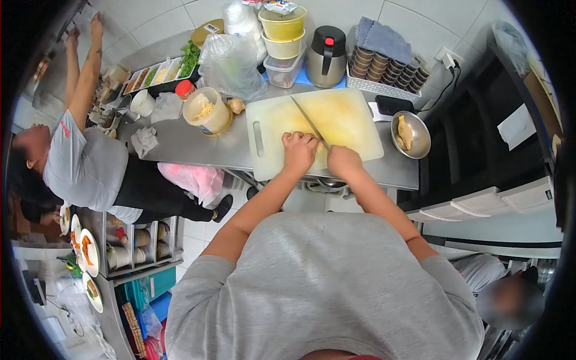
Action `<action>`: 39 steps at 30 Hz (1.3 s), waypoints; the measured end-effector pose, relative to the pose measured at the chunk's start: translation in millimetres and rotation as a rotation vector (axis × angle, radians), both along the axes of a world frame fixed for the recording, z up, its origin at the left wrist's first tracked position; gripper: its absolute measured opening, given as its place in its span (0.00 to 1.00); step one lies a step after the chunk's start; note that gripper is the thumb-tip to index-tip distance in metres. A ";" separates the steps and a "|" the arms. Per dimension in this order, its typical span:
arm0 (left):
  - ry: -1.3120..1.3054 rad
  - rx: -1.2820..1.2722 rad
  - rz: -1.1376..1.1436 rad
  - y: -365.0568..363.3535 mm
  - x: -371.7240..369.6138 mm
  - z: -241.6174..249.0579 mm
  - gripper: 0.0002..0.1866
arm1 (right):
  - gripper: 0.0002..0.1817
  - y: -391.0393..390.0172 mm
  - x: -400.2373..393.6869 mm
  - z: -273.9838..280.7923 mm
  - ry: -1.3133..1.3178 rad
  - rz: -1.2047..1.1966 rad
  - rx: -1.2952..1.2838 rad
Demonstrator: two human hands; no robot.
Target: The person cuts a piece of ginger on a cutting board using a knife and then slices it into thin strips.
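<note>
While gripping knife [311, 123] in right hand [344, 162] and curling left hand [300, 152] with hold indiscernible, beware laceration from sideways slip.

Arms [384, 202] extended, left hand [299, 152] curled, right hand [345, 162] clenched

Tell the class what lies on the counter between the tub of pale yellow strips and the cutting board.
The head view shows a small tan, rounded item between the tub and the cutting board; exactly what it is cannot be told.

knife [309, 123] in right grip [344, 162] over board [351, 114]
</note>
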State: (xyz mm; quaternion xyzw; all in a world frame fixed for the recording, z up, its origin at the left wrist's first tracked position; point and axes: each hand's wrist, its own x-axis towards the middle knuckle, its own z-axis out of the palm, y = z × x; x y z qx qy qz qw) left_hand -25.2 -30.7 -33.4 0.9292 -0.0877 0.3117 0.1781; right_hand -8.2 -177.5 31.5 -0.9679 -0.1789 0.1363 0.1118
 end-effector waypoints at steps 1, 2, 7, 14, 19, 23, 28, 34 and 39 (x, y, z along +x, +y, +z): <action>0.002 -0.012 -0.001 -0.5 -1.1 -1.0 0.05 | 0.15 -1.1 -2.7 6.8 0.027 0.006 -0.026; -0.001 -0.022 -0.002 -0.5 -0.8 -2.5 0.05 | 0.14 -1.8 -5.0 14.7 0.050 0.012 -0.049; 0.008 0.016 0.014 -2.5 -1.8 -3.2 0.05 | 0.15 -0.5 -7.2 4.8 0.017 -0.009 -0.012; -0.002 0.004 0.006 -2.7 -1.9 -0.9 0.05 | 0.15 -4.8 -2.6 5.7 0.038 0.006 -0.013; -0.003 0.030 0.007 -1.2 -2.4 -1.8 0.03 | 0.15 -0.4 -9.0 -2.0 0.037 -0.004 -0.018; -0.012 -0.001 0.000 0.9 2.7 -0.9 0.02 | 0.15 0.0 -0.2 -3.5 0.018 -0.011 -0.010; -0.016 0.008 -0.008 -0.6 -2.5 -3.4 0.04 | 0.14 -1.0 -2.9 -0.7 0.034 0.009 -0.027; -0.026 0.010 -0.003 -2.2 -3.5 -3.4 0.04 | 0.14 2.7 -6.1 4.4 0.032 -0.002 -0.023; -0.049 0.026 -0.006 -0.6 -1.8 2.7 0.04 | 0.15 4.5 -8.2 0.3 0.027 -0.022 0.000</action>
